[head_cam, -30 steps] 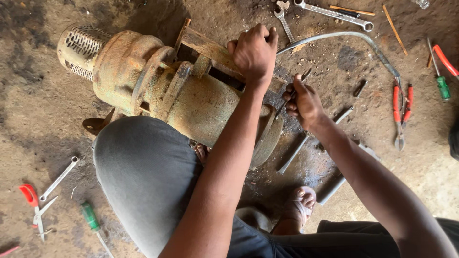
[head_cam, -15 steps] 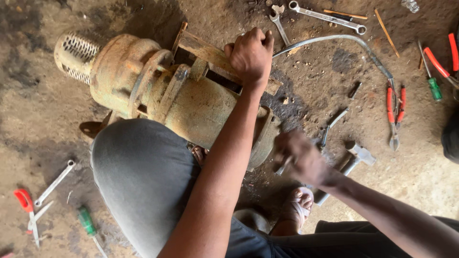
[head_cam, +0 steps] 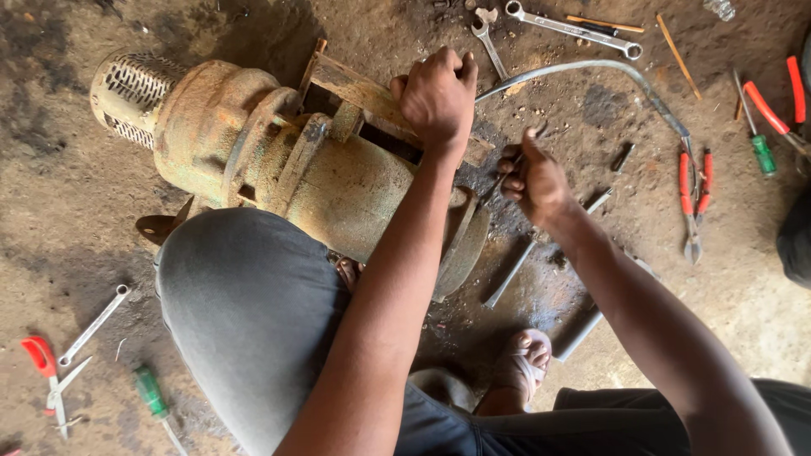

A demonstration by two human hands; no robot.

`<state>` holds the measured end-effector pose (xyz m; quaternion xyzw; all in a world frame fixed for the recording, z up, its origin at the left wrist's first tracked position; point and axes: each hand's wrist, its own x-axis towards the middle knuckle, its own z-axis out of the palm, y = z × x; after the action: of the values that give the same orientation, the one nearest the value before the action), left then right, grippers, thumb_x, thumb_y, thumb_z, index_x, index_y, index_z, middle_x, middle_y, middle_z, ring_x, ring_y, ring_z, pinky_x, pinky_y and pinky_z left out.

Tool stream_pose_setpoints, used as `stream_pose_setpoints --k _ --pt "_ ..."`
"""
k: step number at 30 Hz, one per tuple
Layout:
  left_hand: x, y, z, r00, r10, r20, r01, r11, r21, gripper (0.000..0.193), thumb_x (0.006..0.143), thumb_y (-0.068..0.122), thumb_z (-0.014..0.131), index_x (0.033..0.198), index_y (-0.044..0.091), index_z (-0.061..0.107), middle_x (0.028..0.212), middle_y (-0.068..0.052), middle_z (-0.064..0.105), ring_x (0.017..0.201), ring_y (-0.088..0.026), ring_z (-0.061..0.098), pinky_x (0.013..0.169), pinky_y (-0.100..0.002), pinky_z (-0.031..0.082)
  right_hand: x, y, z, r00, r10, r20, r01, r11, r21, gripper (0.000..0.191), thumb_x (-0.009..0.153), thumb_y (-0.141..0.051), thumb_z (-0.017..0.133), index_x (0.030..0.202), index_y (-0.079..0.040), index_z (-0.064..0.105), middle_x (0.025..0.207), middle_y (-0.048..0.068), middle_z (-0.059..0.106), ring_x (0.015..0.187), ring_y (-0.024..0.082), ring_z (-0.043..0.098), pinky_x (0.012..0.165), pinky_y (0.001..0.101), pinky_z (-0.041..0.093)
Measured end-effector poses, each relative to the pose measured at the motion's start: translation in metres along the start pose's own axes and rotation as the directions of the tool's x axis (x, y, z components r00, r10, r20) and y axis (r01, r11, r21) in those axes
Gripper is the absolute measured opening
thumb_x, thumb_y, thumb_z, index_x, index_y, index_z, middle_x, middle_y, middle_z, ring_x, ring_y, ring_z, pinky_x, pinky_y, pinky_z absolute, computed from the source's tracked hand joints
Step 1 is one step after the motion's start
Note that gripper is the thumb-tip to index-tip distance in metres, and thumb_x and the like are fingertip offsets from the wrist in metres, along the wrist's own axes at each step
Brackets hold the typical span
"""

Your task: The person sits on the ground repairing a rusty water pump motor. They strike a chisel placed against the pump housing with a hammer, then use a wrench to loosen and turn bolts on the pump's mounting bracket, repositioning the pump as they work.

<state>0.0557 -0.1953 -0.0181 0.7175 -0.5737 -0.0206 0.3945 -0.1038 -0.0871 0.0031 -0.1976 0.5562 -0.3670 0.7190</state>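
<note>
From the head view, my left hand (head_cam: 438, 95) clamps tight on the top edge of the rusty pump (head_cam: 287, 156) lying on the dirt floor by my knee, while my right hand (head_cam: 534, 179) pinches a thin metal tool (head_cam: 505, 179) at the pump's end flange.

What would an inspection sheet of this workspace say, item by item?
Surface: bare dirt floor, stained dark in patches.
Job's things: rusty pump lying on its side, strainer end at the left; thin dark tool in the right hand.
Clutter: spanners, red pliers, green screwdriver, bent pipe, loose rods.
Grip: left hand rests on top of the pump; right hand closed on the tool beside the pump's flange.
Cables: nothing seen.
Surroundings: person's grey-clad knee and sandalled foot against the pump.
</note>
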Motion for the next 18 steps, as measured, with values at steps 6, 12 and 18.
stream_pose_setpoints --k 6,12,18 --pt "-0.003 -0.003 0.009 1.0 0.009 0.007 -0.009 1.0 -0.004 0.028 0.088 0.036 0.078 0.072 0.017 0.063 0.063 0.002 0.065 0.056 -0.013 0.053 0.074 -0.036 0.039 0.003 0.005 0.012 0.999 0.046 -0.006 -0.046 0.999 0.009 0.045 0.114 -0.045 0.037 0.094 -0.01 0.057 0.072 0.0 0.055 0.048 0.007 0.037 0.04 0.024 0.033" --pt "-0.005 -0.007 0.014 0.998 0.028 0.05 -0.032 0.995 0.098 0.034 0.099 0.036 0.072 0.078 0.013 0.061 0.068 0.0 0.062 0.058 -0.013 0.052 0.08 -0.034 0.043 -0.08 0.012 0.036 0.891 -0.364 0.273 0.441 0.548 -0.711 0.028 0.103 -0.014 0.038 0.103 -0.01 0.066 0.089 0.005 0.068 0.069 0.012 0.064 0.053 0.026 0.057" --pt "-0.004 -0.005 0.014 0.999 0.034 -0.017 -0.034 0.999 -0.008 0.029 0.09 0.039 0.072 0.073 0.016 0.064 0.06 0.003 0.06 0.056 -0.015 0.051 0.073 -0.038 0.042 -0.166 0.016 0.047 0.136 -0.367 0.92 0.855 -0.426 -0.296 0.022 0.103 -0.026 0.066 0.083 -0.016 0.066 0.095 -0.002 0.068 0.095 0.022 0.066 0.093 0.045 0.054"
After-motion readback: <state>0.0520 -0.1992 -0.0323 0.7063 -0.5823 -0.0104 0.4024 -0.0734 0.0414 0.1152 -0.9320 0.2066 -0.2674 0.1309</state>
